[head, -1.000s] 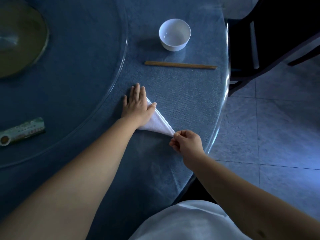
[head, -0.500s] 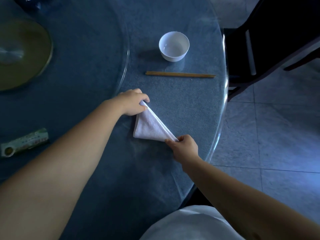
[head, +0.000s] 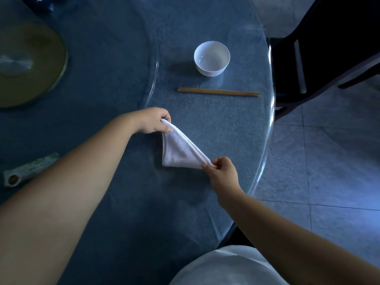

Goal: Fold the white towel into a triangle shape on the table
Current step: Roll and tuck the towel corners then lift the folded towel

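The white towel (head: 179, 151) lies folded as a triangle on the blue table (head: 222, 124), its long edge running from upper left to lower right. My left hand (head: 153, 120) pinches the towel's far corner between thumb and fingers. My right hand (head: 223, 171) pinches the near right corner. The third corner rests on the cloth at the lower left, and the long edge looks slightly lifted between my hands.
A white bowl (head: 211, 58) and a pair of chopsticks (head: 219, 92) lie beyond the towel. A glass turntable (head: 115, 64) carries a green dish (head: 30, 66) and a small packet (head: 30, 168). A dark chair (head: 320, 50) stands at the table's right edge.
My left hand lifted from pressing flat on the towel and now pinches its far corner. My right hand keeps its grip on the near corner. More of the towel shows.
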